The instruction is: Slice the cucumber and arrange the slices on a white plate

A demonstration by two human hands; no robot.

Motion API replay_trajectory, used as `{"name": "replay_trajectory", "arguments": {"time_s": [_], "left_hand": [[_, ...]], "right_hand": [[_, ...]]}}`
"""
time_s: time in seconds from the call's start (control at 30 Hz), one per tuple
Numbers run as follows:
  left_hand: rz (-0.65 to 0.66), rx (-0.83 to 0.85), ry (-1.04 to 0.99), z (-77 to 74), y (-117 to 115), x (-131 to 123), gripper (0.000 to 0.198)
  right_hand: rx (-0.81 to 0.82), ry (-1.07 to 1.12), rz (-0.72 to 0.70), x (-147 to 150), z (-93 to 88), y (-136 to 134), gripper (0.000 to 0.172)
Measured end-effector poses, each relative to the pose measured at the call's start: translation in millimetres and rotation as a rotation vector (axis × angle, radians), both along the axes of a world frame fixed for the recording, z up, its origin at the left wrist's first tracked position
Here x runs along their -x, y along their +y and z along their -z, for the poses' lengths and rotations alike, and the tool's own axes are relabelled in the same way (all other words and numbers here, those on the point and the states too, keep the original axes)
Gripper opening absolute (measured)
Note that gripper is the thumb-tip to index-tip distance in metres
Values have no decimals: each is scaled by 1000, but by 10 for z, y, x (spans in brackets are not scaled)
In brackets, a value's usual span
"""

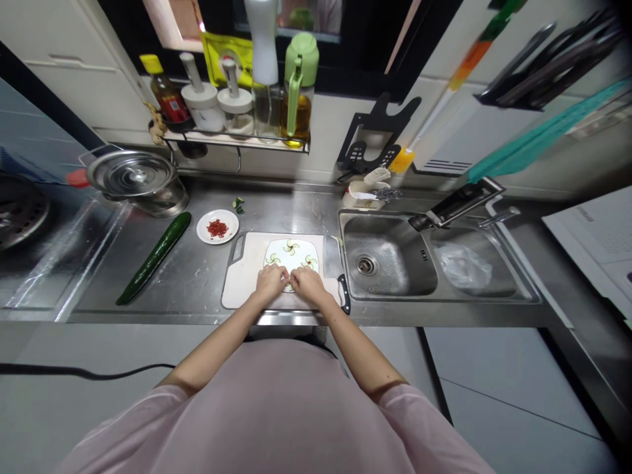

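A white squarish plate (279,250) lies on a pale cutting board (241,280). Pinwheel-shaped cucumber slices (291,247) with dark red centres are arranged on it. Over the plate's near edge, my left hand (270,283) and my right hand (307,284) come close together, fingertips pinched. Something small and greenish shows between them, too small to name. A cleaver-like knife (332,257) rests along the board's right side, its black handle (344,293) beside my right wrist. To the left sits a small white dish (203,230) of chopped red pieces (217,228).
A whole cucumber (155,258) lies left of the dish, with a lidded steel pot (162,197) behind it. Green offcuts (238,205) are on the counter. The steel sink (390,250) is at the right. Bottles (299,92) and jars line a rack above.
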State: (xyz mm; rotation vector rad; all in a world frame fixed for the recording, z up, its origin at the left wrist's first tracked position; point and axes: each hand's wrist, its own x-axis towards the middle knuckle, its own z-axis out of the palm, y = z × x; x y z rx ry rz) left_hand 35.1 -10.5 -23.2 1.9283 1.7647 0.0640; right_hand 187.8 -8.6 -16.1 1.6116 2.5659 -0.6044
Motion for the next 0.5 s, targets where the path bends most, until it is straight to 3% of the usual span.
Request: {"name": "replay_trajectory", "arguments": {"time_s": [0.5], "left_hand": [[0, 6, -10, -15, 27, 19, 17]], "right_hand": [[11, 27, 28, -8, -51, 30, 19]]}}
